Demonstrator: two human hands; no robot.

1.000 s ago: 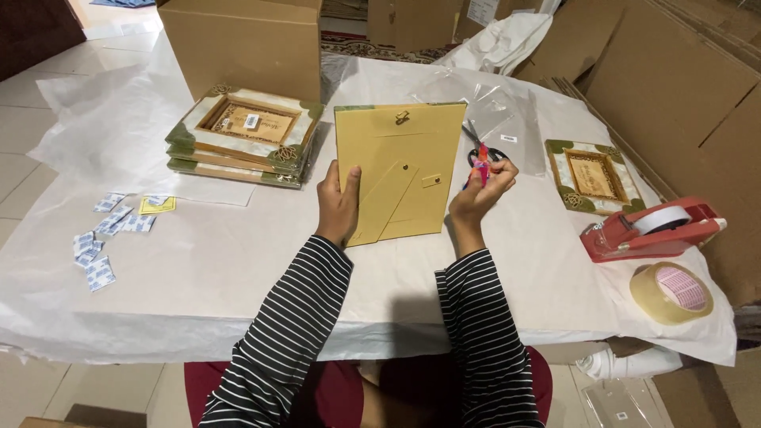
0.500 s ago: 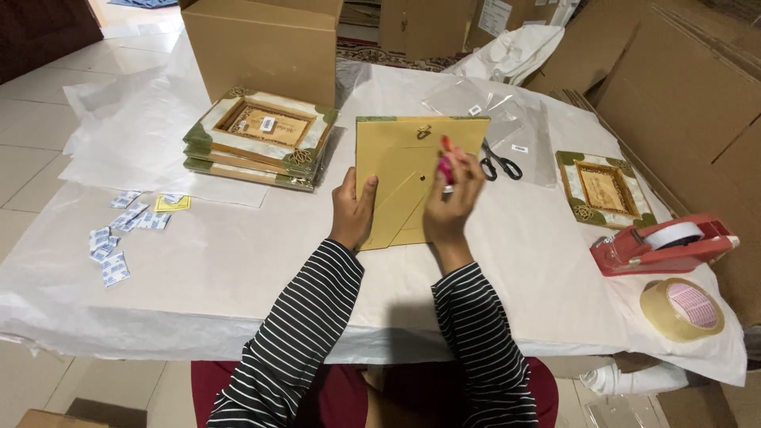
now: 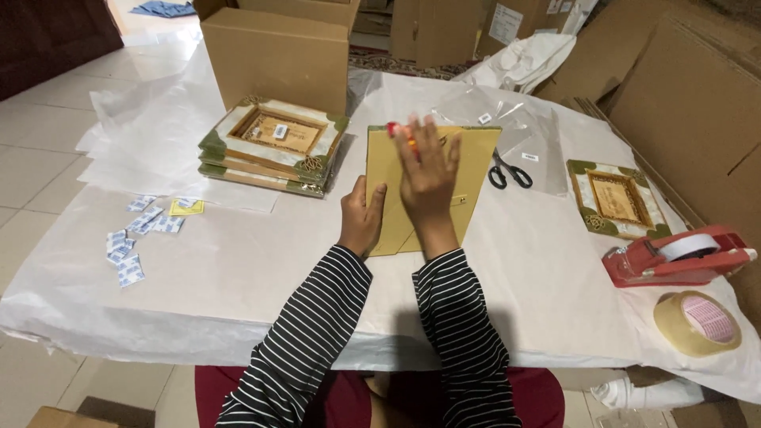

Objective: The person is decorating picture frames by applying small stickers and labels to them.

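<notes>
A tan picture-frame back (image 3: 476,170) lies face down on the white-covered table (image 3: 238,269). My left hand (image 3: 361,222) grips its lower left edge. My right hand (image 3: 428,178) lies over the middle of the frame back, fingers spread and blurred, with a small red and orange tool (image 3: 399,133) held near the fingertips at the frame's top edge.
A stack of ornate frames (image 3: 273,143) sits left of the frame back, a cardboard box (image 3: 277,55) behind it. Black scissors (image 3: 506,172) and clear plastic bags (image 3: 507,119) lie to the right, then a single frame (image 3: 617,198), a red tape dispenser (image 3: 674,254), a tape roll (image 3: 697,321). Small packets (image 3: 131,246) are at left.
My right hand has moved left from the frame's right edge onto its middle, carrying the red tool. The frame back has gone from propped upright to lying flatter.
</notes>
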